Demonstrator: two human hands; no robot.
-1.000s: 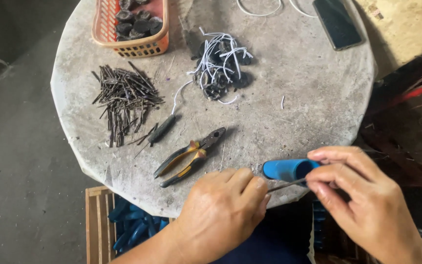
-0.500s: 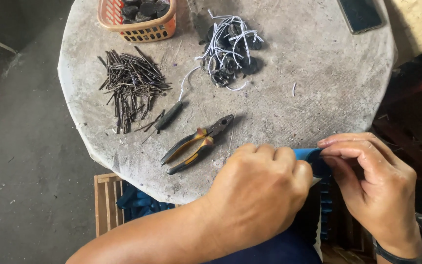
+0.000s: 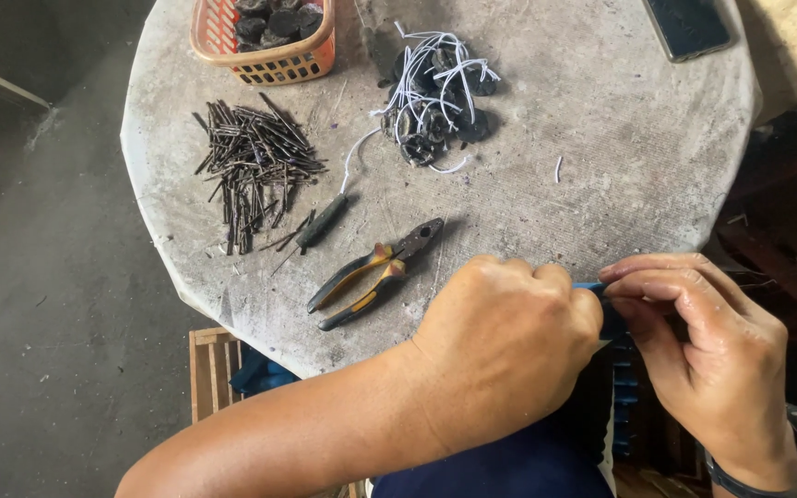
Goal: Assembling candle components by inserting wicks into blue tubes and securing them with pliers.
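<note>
Hands meet at the near edge of the round table. The left hand is curled into a loose fist, knuckles up, and it hides whatever its fingers pinch. The right hand is closed narrow, fingertips pressed together against a blue piece, of which only a sliver shows between the two hands, right at the table's rim. Whether the left hand grips the same piece I cannot tell.

Pliers with orange and black handles lie on the table just beyond the left knuckles, jaws shut, pointing away. Farther off lies a dark, slim tool, and beside it a heap of dark pins. A tangle of white cord and black discs sits toward the far side, an orange basket of dark pieces at the far rim, and a phone at the far right corner. A crate stands below the table's edge.

To do this fine work well, it seems wise to keep both wrists braced near the rim, hold the blue piece steady with the right fingertips, and let the left make the small movement (a slip here would likely drop the piece off the table).
</note>
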